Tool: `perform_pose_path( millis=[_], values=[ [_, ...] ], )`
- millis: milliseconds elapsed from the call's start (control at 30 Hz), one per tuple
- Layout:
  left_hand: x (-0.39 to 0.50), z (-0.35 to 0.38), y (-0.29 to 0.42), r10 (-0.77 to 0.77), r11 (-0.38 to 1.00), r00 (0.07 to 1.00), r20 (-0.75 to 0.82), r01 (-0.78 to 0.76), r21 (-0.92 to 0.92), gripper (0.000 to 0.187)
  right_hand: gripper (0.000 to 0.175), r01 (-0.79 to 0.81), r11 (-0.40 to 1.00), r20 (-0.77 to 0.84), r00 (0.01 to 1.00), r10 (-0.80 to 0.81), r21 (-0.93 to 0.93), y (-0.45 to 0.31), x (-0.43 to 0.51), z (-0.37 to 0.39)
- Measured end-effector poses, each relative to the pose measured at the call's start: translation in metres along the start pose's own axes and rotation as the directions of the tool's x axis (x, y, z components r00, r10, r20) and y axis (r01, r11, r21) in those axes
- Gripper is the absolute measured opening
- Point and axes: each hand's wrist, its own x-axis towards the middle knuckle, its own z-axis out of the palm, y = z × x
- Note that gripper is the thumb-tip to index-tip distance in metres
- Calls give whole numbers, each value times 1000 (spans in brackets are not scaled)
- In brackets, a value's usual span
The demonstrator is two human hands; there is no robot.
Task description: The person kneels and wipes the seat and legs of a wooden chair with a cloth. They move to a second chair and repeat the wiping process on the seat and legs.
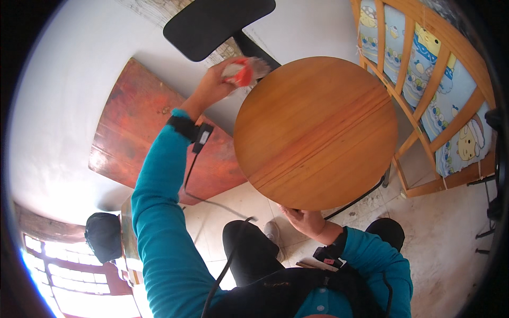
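My left hand is raised at the upper left, left of the round wooden table top. It grips a red and whitish item, blurred and partly see-through at its far end; its exact kind cannot be told. My right hand is at the near edge of the table top, the thumb side against the rim and some fingers hidden beneath it. Black straps with small boxes sit on both wrists over teal sleeves, and a dark cable hangs from the left one.
A reddish wooden panel lies left of the table. Behind stands a black flat panel on an arm. On the right is a wooden crib with printed padding. A dark bag is at the lower left; my knees are below the table.
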Motion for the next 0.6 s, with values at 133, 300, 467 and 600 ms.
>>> perform_pose_path(
  millis=[133, 300, 467, 600],
  values=[
    [36, 38, 11, -4, 993, 967, 254, 34, -114, 44, 18, -71, 997, 38, 997, 70, 12, -3, -3, 0],
    [2, 44, 1, -170, 921, 949, 267, 249, -301, 46, 18, -125, 991, -5, 992, 125, 37, -5, 0, 1],
    [-69, 51, -12, -219, 784, 968, 125, 250, -569, 37, 17, -142, 988, -75, 987, 145, 56, -8, 4, 4],
    [-120, 71, 0, -244, 734, 970, 16, 195, -651, 42, 16, -304, 901, -63, 939, 338, 308, -9, 3, 10]
  ],
)
